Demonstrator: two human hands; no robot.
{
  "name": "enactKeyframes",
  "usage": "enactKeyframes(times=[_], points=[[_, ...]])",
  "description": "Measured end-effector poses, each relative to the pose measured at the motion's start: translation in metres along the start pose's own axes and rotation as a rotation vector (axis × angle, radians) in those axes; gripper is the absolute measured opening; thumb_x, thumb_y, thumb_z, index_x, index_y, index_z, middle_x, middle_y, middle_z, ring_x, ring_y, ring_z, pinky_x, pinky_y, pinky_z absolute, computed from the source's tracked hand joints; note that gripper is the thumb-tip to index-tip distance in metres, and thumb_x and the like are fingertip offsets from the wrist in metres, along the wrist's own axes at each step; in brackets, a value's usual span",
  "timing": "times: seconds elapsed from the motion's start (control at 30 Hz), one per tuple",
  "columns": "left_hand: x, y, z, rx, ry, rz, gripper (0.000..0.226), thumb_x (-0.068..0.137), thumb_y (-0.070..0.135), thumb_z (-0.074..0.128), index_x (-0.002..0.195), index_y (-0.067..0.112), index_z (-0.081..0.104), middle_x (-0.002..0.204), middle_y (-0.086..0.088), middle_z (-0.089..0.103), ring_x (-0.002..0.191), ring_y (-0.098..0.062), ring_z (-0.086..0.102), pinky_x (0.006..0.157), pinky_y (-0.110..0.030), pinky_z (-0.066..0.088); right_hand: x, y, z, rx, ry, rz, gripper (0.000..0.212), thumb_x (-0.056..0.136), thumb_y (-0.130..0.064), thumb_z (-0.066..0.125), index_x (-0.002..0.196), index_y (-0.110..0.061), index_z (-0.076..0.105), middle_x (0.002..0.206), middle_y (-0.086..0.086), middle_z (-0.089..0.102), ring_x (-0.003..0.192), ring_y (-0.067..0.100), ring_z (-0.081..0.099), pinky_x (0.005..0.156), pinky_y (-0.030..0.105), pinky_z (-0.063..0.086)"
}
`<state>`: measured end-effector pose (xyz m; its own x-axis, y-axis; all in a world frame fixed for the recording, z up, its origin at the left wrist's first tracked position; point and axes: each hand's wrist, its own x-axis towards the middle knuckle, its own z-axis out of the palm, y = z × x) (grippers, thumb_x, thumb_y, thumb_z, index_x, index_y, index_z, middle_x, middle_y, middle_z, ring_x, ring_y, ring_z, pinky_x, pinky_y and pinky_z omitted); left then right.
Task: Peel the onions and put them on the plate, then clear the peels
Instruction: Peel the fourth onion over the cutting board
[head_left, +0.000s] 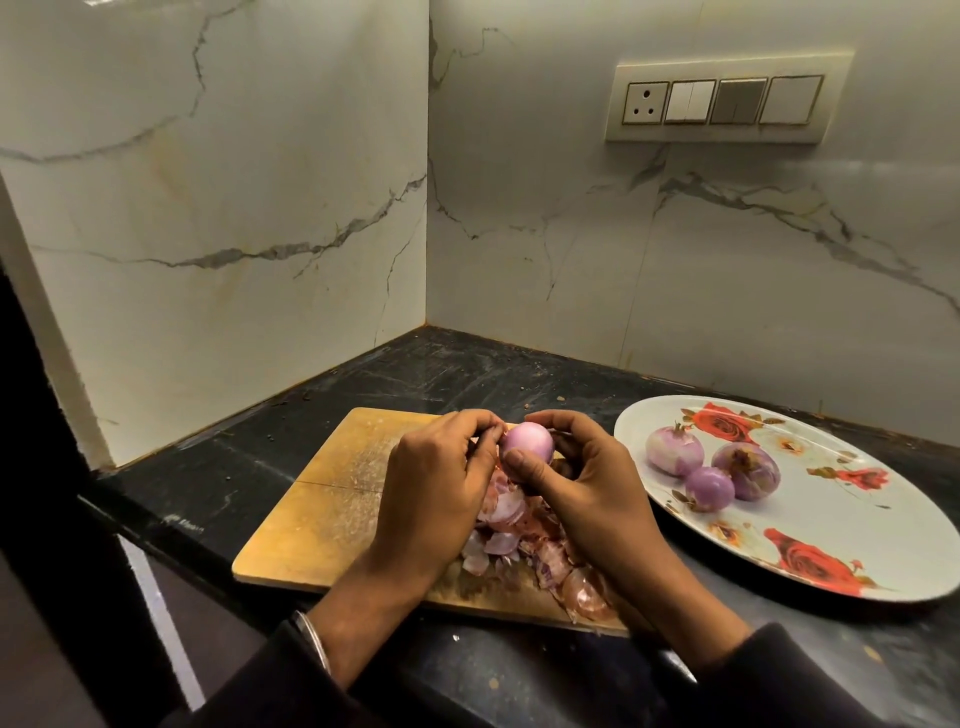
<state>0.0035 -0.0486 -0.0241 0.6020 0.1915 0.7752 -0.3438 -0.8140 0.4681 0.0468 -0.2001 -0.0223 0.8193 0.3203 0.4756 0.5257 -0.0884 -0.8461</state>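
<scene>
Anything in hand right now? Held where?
One onion, above the cutting board. Right hand grips its near and right sides, thumb in front; left hand pinches at its left end.

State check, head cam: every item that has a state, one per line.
onion in hands: mostly peeled, held above the board
left hand: pinches at the onion's side
right hand: grips the onion
plate: holds three peeled onions
peels: piled on cutting board, uncleared
</scene>
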Motion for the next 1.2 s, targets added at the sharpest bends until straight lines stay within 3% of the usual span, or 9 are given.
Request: enactKeyframes(times=[0.23,0.37,0.47,0.57,0.63,0.73,0.8,0.97,1.2], points=[[-0.0006,-0.0009,0.0012,-0.051,0.028,-0.085,0.015,0.094,0.018,0.068,0.108,0.018,0.073,0.092,0.008,0.073,0.080,0.000,0.066,0.070,-0.012,0.056,-0.0006,-0.0004,0.0039,-0.005,0.030,-0.038,0.044,0.074,-0.021,0.088,0.110,-0.029,0.065,0.108,-0.011,0.072,0.103,0.009,0.071,0.085,0.037,0.061],[0.0036,-0.0048,0.0013,-0.174,0.082,-0.267,0.013,0.099,0.024,0.059,0.106,0.020,0.069,0.083,0.015,0.070,0.069,0.002,0.067,0.060,-0.018,0.056,-0.0015,-0.0035,0.0050,0.016,0.025,-0.092,0.047,0.074,-0.011,0.089,0.112,-0.024,0.066,0.110,-0.013,0.071,0.108,0.006,0.069,0.087,0.028,0.059],[0.0044,-0.0059,0.0043,-0.110,0.095,-0.225,0.020,0.103,0.032,0.045,0.098,0.021,0.061,0.078,0.011,0.064,0.065,-0.005,0.062,0.056,-0.029,0.054,-0.0024,-0.0054,0.0036,0.024,0.039,-0.104,0.047,0.073,-0.017,0.088,0.114,-0.022,0.066,0.111,-0.009,0.071,0.107,0.006,0.068,0.087,0.028,0.059],[0.0025,-0.0063,0.0061,-0.061,0.116,-0.170,0.031,0.104,0.033,0.040,0.080,0.020,0.053,0.066,0.008,0.052,0.059,-0.009,0.052,0.049,-0.031,0.040,-0.0022,-0.0051,-0.0002,0.014,0.059,-0.077,0.051,0.068,-0.036,0.086,0.114,-0.028,0.065,0.112,-0.014,0.070,0.104,0.007,0.069,0.085,0.032,0.061],[0.0043,-0.0077,0.0043,-0.092,0.131,-0.176,0.029,0.102,0.035,0.045,0.079,0.021,0.054,0.069,0.010,0.054,0.063,-0.008,0.053,0.052,-0.029,0.041,-0.0033,-0.0040,-0.0017,0.008,0.056,-0.057,0.054,0.065,-0.041,0.085,0.114,-0.031,0.065,0.113,-0.015,0.070,0.101,0.007,0.071,0.082,0.033,0.062],[0.0055,-0.0074,0.0034,-0.172,0.048,-0.143,0.010,0.097,0.032,0.058,0.101,0.027,0.064,0.095,0.016,0.064,0.089,-0.001,0.061,0.070,-0.017,0.052,-0.0034,-0.0030,-0.0021,0.008,0.047,-0.044,0.053,0.068,-0.035,0.087,0.116,-0.031,0.064,0.115,-0.013,0.070,0.100,0.010,0.072,0.081,0.035,0.063],[0.0044,-0.0076,0.0040,-0.205,-0.030,-0.125,0.017,0.093,0.031,0.065,0.108,0.027,0.070,0.101,0.017,0.068,0.093,0.000,0.063,0.074,-0.018,0.054,-0.0026,-0.0020,-0.0025,-0.001,0.047,-0.057,0.051,0.072,-0.028,0.088,0.117,-0.030,0.064,0.115,-0.012,0.070,0.102,0.011,0.071,0.083,0.035,0.062],[0.0049,-0.0088,0.0031,-0.227,-0.024,-0.137,0.008,0.089,0.027,0.071,0.097,0.026,0.075,0.088,0.017,0.071,0.086,0.000,0.066,0.073,-0.023,0.056,-0.0024,-0.0007,-0.0018,-0.007,0.054,-0.096,0.048,0.075,-0.020,0.088,0.116,-0.027,0.065,0.113,-0.011,0.071,0.105,0.010,0.069,0.086,0.035,0.061],[0.0062,-0.0079,0.0040,-0.204,-0.068,-0.107,0.011,0.091,0.013,0.068,0.093,0.023,0.063,0.091,0.015,0.063,0.089,-0.004,0.060,0.075,-0.030,0.054,-0.0026,0.0027,-0.0003,0.021,0.026,-0.073,0.042,0.078,-0.013,0.085,0.113,-0.027,0.066,0.110,-0.009,0.071,0.102,0.010,0.070,0.083,0.030,0.060]])
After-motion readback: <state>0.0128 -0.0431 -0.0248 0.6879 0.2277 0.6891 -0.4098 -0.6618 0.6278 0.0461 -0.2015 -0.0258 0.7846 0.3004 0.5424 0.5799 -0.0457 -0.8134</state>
